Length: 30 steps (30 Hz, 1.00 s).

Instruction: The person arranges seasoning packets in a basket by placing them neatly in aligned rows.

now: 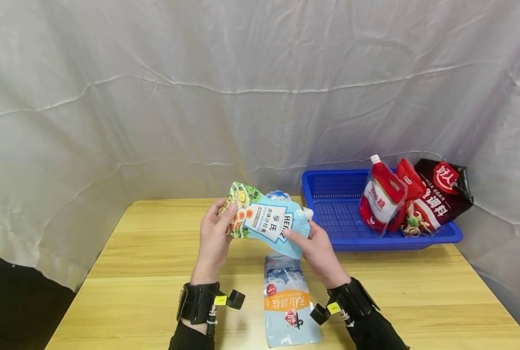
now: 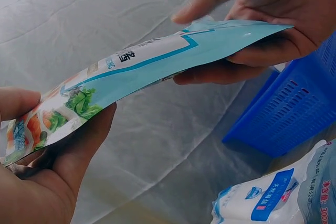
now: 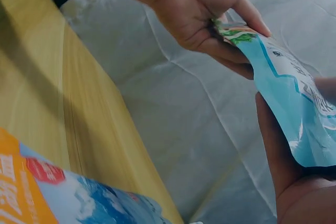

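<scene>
A light-blue salad dressing pouch [image 1: 268, 221] with a white cap [image 1: 308, 213] is held above the table, turned sideways. My left hand [image 1: 214, 231] pinches its food-pictured end, thumb on the front and fingers behind. At the capped end my right hand [image 1: 325, 255] grips the pouch, its thumb across the printed front. The left wrist view shows the pouch [image 2: 157, 64] nearly edge-on between both hands. Below lies a salt bag [image 1: 288, 306] with an orange band, its upper part partly hidden by the pouch. A white-and-blue bag [image 1: 279, 195] peeks out behind the pouch.
A blue plastic basket [image 1: 334, 194] stands at the back right of the wooden table [image 1: 155, 253]. In its right half are a red-and-white sugar bag [image 1: 380, 197], a red packet [image 1: 410, 180] and a black seasoning bag [image 1: 439, 199]. Grey cloth [image 1: 242, 121] hangs behind.
</scene>
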Each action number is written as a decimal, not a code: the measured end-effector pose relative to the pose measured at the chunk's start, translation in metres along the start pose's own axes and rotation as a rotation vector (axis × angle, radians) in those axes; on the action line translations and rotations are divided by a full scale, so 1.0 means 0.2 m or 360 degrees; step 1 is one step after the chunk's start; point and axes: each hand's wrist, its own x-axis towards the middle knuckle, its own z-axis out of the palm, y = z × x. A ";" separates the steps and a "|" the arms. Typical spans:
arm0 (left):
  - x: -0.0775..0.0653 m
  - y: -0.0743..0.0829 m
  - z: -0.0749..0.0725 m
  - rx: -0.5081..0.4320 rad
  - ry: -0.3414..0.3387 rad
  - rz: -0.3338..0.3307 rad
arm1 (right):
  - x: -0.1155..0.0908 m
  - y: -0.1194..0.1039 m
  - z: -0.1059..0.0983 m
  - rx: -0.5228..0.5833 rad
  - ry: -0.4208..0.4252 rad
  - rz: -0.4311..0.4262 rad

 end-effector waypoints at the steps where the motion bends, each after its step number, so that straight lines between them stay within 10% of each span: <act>1: 0.00 0.00 0.00 -0.0001 -0.0002 -0.0005 | 0.00 0.00 0.00 0.0003 0.0010 0.0004; 30: 0.00 0.02 -0.07 0.0323 -0.0333 -0.0160 | -0.02 -0.09 -0.14 -0.0255 -0.0108 -0.0144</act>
